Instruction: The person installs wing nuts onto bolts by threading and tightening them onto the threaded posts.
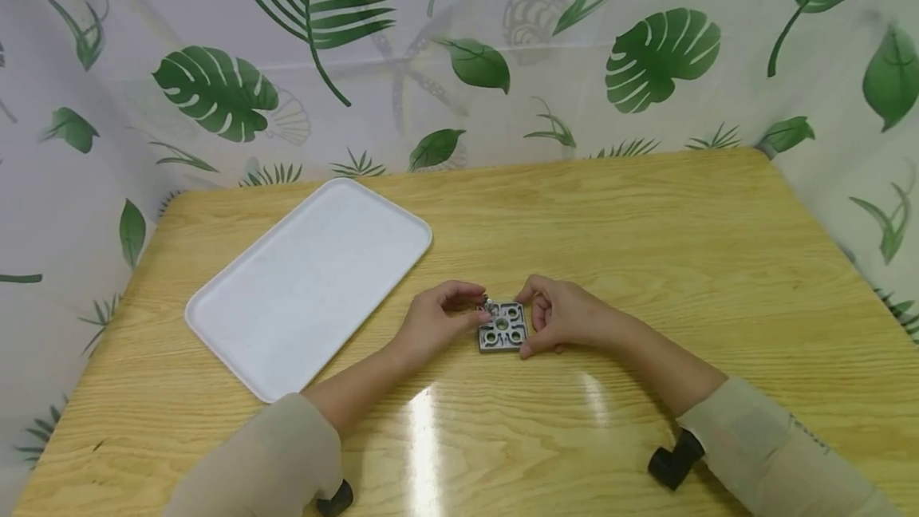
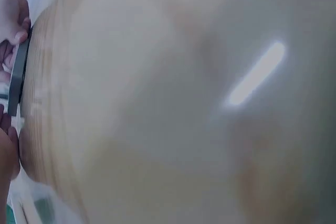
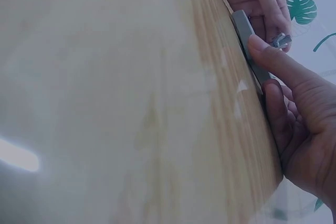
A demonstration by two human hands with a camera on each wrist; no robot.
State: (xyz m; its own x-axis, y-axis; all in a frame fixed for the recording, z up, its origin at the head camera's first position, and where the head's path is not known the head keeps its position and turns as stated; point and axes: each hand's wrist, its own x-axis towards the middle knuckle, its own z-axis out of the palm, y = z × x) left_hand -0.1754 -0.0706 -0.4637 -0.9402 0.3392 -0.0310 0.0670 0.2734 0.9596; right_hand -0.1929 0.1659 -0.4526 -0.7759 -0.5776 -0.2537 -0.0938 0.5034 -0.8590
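Note:
A small square grey metal plate (image 1: 502, 327) with round holes and grooves lies on the wooden table. My right hand (image 1: 570, 313) grips its right side, thumb at the near corner and a finger at the far one. At the plate's far left corner, my left hand (image 1: 438, 316) pinches a small shiny metal piece (image 1: 490, 304) between thumb and index finger; its exact kind is too small to tell. The right wrist view shows the plate (image 3: 251, 48) edge-on, with the metal piece (image 3: 281, 40) above it. Only the plate's dark edge (image 2: 19, 74) shows in the left wrist view.
A white rectangular tray (image 1: 309, 286) lies at an angle on the left of the wooden table (image 1: 646, 238). A leaf-patterned cloth (image 1: 531, 102) hangs behind the table and along both sides. Light glares off the tabletop near the front.

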